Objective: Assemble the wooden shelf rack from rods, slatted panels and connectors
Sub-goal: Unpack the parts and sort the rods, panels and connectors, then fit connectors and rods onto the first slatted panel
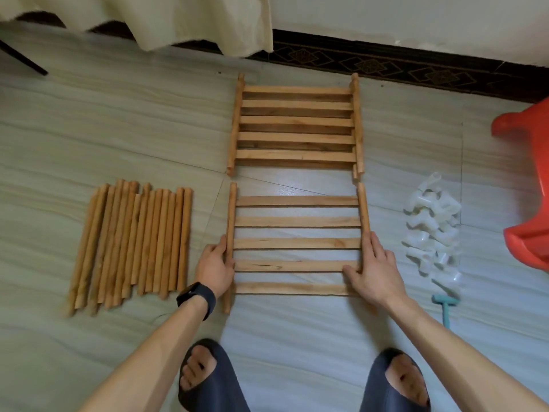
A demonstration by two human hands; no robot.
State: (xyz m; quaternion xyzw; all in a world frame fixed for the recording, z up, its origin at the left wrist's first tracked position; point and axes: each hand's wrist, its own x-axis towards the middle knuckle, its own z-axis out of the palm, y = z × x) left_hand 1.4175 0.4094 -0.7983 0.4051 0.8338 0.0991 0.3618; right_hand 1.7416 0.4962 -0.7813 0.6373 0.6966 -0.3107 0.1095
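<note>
Slatted panel (297, 243) flat on the tiled floor, between the hands. Left hand (214, 269) grips its left rail. Right hand (372, 272) lies on the right rail, fingers straight, thumb on a slat. Rods (133, 242) in a row outside left hand; white connectors (432, 230) heaped outside right hand. Panel stack (297, 123) beyond the fingertips.
</note>
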